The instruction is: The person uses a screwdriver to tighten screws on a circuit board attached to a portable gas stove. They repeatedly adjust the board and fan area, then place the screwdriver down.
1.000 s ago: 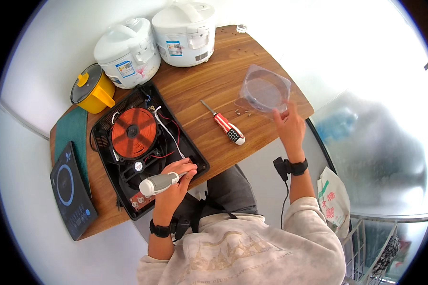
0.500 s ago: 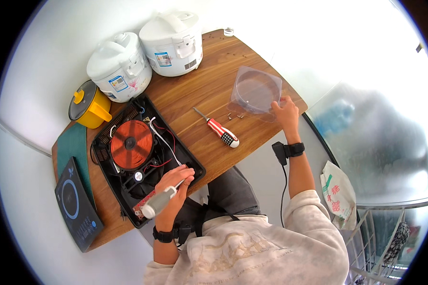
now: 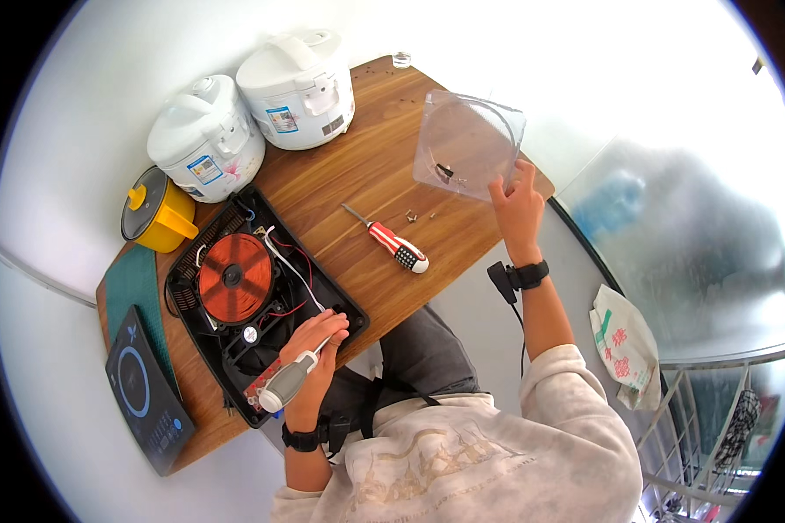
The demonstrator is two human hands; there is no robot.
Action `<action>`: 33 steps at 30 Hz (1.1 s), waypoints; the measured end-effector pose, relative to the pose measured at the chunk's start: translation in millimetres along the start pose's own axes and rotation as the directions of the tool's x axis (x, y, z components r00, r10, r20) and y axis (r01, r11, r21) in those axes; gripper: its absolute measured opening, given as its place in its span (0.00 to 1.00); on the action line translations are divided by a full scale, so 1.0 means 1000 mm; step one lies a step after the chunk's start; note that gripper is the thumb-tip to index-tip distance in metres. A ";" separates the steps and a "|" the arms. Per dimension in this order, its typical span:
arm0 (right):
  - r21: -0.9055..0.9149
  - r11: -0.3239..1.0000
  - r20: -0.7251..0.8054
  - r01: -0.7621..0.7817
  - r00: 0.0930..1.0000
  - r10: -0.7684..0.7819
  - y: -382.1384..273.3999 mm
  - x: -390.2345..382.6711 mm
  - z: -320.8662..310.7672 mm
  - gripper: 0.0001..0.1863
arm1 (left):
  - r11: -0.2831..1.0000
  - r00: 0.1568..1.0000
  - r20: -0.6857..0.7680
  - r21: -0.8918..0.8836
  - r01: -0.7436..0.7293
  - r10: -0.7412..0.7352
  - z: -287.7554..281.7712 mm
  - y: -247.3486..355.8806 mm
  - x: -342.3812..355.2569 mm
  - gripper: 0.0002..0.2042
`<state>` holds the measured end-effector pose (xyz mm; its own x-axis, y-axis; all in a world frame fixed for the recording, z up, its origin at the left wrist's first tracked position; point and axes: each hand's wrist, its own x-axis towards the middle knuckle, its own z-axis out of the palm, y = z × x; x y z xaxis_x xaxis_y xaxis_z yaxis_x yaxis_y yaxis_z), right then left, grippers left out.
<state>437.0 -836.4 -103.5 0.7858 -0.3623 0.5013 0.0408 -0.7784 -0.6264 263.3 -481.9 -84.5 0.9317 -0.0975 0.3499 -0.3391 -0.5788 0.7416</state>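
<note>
The black cooker (image 3: 327,285) is opened, screws (image 3: 412,216) left out, a screwdriver (image 3: 289,382) gripped by the left hand (image 3: 310,347), a box (image 3: 464,141) pinched by the right hand (image 3: 519,211).

coil (image 3: 235,278) copper-orange, dark spokes; casing (image 3: 323,277) black. screwdriver (image 3: 391,241) red-white striped, dark section with white dots, white end. tool handle (image 3: 288,383) grey and white. flower-print cooker (image 3: 209,144) white, flowers pink. pot (image 3: 166,230) yellow. mat (image 3: 138,281) teal. panel (image 3: 148,392) black, blue ring. tabletop (image 3: 371,166) brown wood grain. sweatshirt (image 3: 462,453) mottled beige.

Free tabletop (image 3: 379,157) between rice cookers (image 3: 292,94) and clear container (image 3: 462,135), striped screwdriver (image 3: 398,247) nearer
</note>
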 end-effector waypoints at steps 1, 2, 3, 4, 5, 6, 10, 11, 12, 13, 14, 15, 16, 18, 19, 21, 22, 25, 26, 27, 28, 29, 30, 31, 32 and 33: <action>0.010 1.000 -0.007 0.002 1.000 -0.002 -0.002 -0.001 0.000 0.22 | 1.000 1.000 -0.001 0.002 0.002 -0.002 -0.001 0.001 0.001 0.07; 0.020 1.000 -0.015 0.005 1.000 -0.005 -0.004 -0.002 -0.001 0.22 | 1.000 1.000 -0.003 -0.001 0.002 -0.002 -0.001 0.001 0.000 0.07; 0.029 1.000 -0.023 0.008 1.000 -0.007 -0.005 -0.003 -0.001 0.22 | 1.000 1.000 -0.005 -0.005 0.001 -0.001 -0.001 0.002 0.000 0.07; 0.029 0.999 -0.025 0.013 1.000 -0.013 -0.004 -0.003 -0.001 0.22 | 1.000 1.000 -0.008 -0.010 -0.001 0.001 0.000 0.002 0.000 0.07; 0.029 0.999 -0.028 0.019 0.999 -0.018 -0.002 -0.003 0.000 0.22 | 1.000 1.000 -0.006 -0.010 -0.002 0.002 -0.001 0.001 0.000 0.07; 0.029 0.999 -0.030 0.025 0.999 -0.024 0.000 -0.003 0.001 0.22 | 1.000 1.000 -0.004 -0.011 -0.004 0.004 -0.001 0.001 0.000 0.07; 0.027 0.999 -0.002 0.025 1.000 -0.025 0.000 -0.002 0.002 0.22 | 1.000 1.000 0.001 -0.017 0.000 0.000 -0.001 -0.001 0.000 0.07; 0.022 0.999 -0.005 0.026 1.000 -0.025 0.003 -0.001 0.004 0.22 | 1.000 1.000 0.002 -0.015 0.002 -0.002 -0.001 0.000 0.000 0.07; 0.017 1.000 -0.009 0.026 1.000 -0.026 0.004 -0.001 0.005 0.21 | 1.000 1.000 0.002 -0.012 0.004 -0.004 -0.001 0.001 0.000 0.07; 0.021 1.000 -0.001 0.020 1.000 -0.020 0.003 -0.001 0.005 0.21 | 1.000 1.000 0.001 -0.009 0.008 -0.008 -0.001 0.002 0.000 0.06; 0.025 1.000 0.008 0.015 1.000 -0.015 0.002 0.000 0.005 0.21 | 1.000 1.000 0.002 -0.003 0.004 -0.004 -0.001 0.002 0.000 0.06; 0.030 1.000 0.016 0.009 1.000 -0.010 0.001 0.000 0.006 0.21 | 1.000 1.000 0.003 0.004 0.001 -0.001 -0.001 0.002 0.000 0.06; 0.037 0.999 0.029 -0.006 1.000 0.004 0.001 0.000 0.007 0.21 | 1.000 1.000 0.003 0.011 -0.003 0.003 -0.002 0.002 0.000 0.06; 0.053 0.998 0.056 -0.034 0.998 0.031 0.001 0.001 0.011 0.21 | 1.000 1.000 0.002 0.019 -0.004 0.004 -0.004 0.006 0.001 0.06; 0.059 0.997 0.058 -0.053 0.997 0.050 0.005 0.005 0.013 0.21 | 1.000 1.000 0.004 0.019 -0.008 0.008 -0.003 0.007 0.002 0.06; 0.075 0.993 0.066 -0.088 0.994 0.083 0.017 0.014 0.022 0.21 | 0.999 1.000 0.009 0.024 -0.029 0.029 -0.003 0.006 0.004 0.06; 0.087 0.989 0.081 -0.119 0.990 0.112 0.017 0.018 0.025 0.20 | 0.999 0.999 0.010 0.029 -0.039 0.038 -0.004 0.006 0.004 0.06; 0.110 0.975 0.116 -0.191 0.977 0.179 0.017 0.027 0.033 0.20 | 0.999 1.000 0.000 0.020 -0.030 0.030 -0.003 0.004 0.001 0.07; 0.110 0.973 0.119 -0.204 0.974 0.190 0.020 0.029 0.037 0.21 | 0.999 0.999 -0.003 0.018 -0.032 0.032 -0.003 0.004 0.001 0.07; 0.110 0.970 0.122 -0.216 0.972 0.202 0.023 0.032 0.040 0.21 | 0.999 0.999 -0.006 0.015 -0.034 0.034 -0.003 0.004 0.002 0.07; 0.084 0.972 0.123 -0.220 0.970 0.209 0.030 0.034 0.044 0.22 | 0.999 0.999 -0.007 0.010 -0.035 0.035 -0.002 0.004 0.003 0.07; 0.059 0.973 0.122 -0.224 0.969 0.216 0.037 0.036 0.046 0.22 | 0.999 0.999 -0.008 0.011 -0.039 0.039 -0.002 0.004 0.003 0.07; 0.032 0.973 0.120 -0.228 0.967 0.223 0.044 0.038 0.047 0.23 | 0.999 0.999 -0.009 0.010 -0.045 0.045 -0.001 0.004 0.003 0.07; 0.050 0.963 0.152 -0.265 0.955 0.255 0.038 0.039 0.045 0.23 | 0.999 0.999 -0.014 0.015 -0.044 0.044 -0.002 0.004 0.002 0.07; 0.066 0.951 0.182 -0.302 0.941 0.286 0.032 0.040 0.041 0.24 | 0.999 0.999 -0.017 0.015 -0.041 0.042 -0.003 0.003 0.001 0.07; 0.080 0.937 0.212 -0.339 0.925 0.317 0.027 0.039 0.038 0.24 | 0.999 0.999 -0.020 0.014 -0.040 0.040 -0.003 0.003 0.001 0.07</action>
<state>492.2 -852.1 -122.8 0.8703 -0.4726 0.1387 -0.1789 -0.5656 -0.8050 262.6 -480.7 -80.4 0.9147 -0.1044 0.3905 -0.3739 -0.5855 0.7193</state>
